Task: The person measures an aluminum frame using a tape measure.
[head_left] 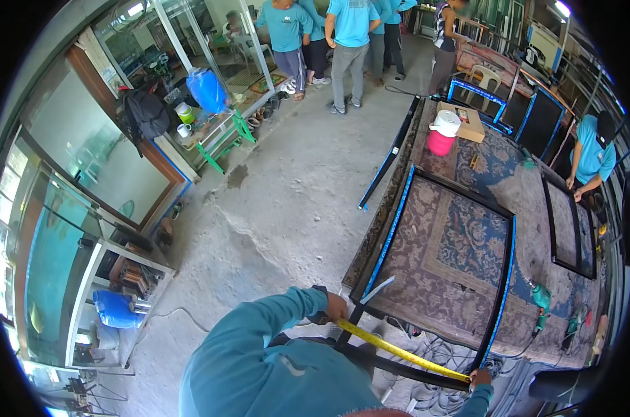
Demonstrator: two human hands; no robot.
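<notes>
A yellow tape measure (398, 353) is stretched along the near end of a black frame (499, 299) with blue strips on its long sides. My left hand (336, 306) is closed at the tape's left end, beside the frame's near-left corner; the tape case is not clearly visible. At the near-right corner, my right hand (479, 377) has its fingers closed on the tape's other end. Most of the frame lies on a patterned carpet (416, 260) covering the worktable, and its near end reaches past the table edge.
A red and white jug (442, 133) stands by a cardboard box (471, 125) on the table's far part. A green drill (539, 297) lies right of the frame. A co-worker (593, 156) handles a smaller black frame (552, 222). Several people stand in the background.
</notes>
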